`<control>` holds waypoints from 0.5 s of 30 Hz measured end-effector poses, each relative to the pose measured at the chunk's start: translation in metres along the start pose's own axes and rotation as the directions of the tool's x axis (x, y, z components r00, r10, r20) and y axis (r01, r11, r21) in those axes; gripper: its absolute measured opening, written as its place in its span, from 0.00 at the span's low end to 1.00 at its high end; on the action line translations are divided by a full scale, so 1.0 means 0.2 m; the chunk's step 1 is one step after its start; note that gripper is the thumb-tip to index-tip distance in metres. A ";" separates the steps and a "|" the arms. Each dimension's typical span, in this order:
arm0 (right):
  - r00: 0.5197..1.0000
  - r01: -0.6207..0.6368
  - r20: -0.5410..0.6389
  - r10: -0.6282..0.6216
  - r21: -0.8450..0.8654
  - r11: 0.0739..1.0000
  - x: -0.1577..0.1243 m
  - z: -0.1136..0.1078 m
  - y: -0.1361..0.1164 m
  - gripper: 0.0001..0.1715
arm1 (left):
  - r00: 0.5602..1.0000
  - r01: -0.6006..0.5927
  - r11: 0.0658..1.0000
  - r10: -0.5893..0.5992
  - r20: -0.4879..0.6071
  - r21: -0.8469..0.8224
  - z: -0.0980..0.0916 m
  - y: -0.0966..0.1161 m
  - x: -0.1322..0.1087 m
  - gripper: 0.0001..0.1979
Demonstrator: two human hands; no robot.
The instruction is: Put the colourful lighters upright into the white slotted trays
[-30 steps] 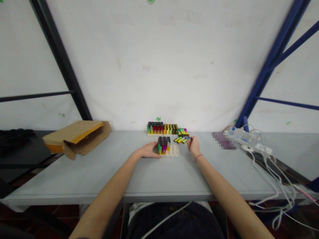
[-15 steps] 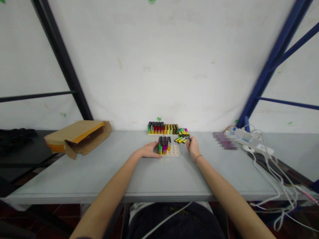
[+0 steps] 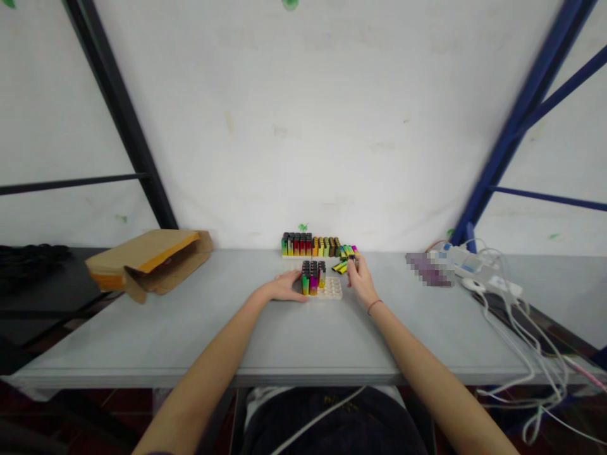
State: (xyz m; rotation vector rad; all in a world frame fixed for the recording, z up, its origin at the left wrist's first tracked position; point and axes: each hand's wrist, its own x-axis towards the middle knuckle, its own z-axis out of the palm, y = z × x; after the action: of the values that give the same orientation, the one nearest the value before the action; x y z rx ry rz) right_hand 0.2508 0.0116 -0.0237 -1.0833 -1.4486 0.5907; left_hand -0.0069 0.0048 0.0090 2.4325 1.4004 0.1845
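Note:
A white tray with round holes (image 3: 334, 289) lies on the table, its left part filled with upright lighters (image 3: 313, 278) in green, purple and yellow with black tops. My left hand (image 3: 284, 287) grips the tray's left end, thumb along the front and fingers behind. Just right of the tray, my right hand (image 3: 361, 280) is closed in a pinch on a lighter (image 3: 351, 258), mostly hidden by the fingers. Loose yellow-green lighters (image 3: 340, 266) lie flat beside that hand. Behind them stand a block of red and green lighters (image 3: 296, 244) and a row of yellow and dark ones (image 3: 326, 246).
An opened cardboard box (image 3: 147, 259) sits on the left of the grey table (image 3: 303, 341). At the right are a blurred purple patch (image 3: 429, 268), a power strip (image 3: 467, 260) and tangled white cables (image 3: 526, 328). A white wall (image 3: 303, 126) rises behind.
My right hand has moved a little left, from the loose lighters toward the tray, with a lighter in its fingers. My left hand stays on the tray.

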 end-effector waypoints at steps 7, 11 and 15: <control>0.978 0.181 0.094 -0.186 0.066 0.981 -0.03 0.01 -0.15 0.19 | 1.000 -0.004 1.000 0.004 -0.006 0.005 0.00 0.01 0.00 0.43; 0.975 0.075 0.199 -0.099 0.125 0.989 -0.05 0.02 -0.17 0.19 | 1.000 -0.002 1.000 0.002 0.012 0.015 0.00 0.01 0.00 0.43; 0.962 0.029 0.265 -0.069 0.152 0.988 -0.08 0.04 -0.17 0.20 | 1.000 0.005 1.000 -0.005 0.018 0.025 0.00 0.00 0.00 0.43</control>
State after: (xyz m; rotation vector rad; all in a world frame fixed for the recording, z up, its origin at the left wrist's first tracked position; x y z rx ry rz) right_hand 0.2310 -0.0149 -0.0031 -0.8730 -1.6336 0.8214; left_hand -0.0064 0.0053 0.0083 2.4445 1.4091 0.1445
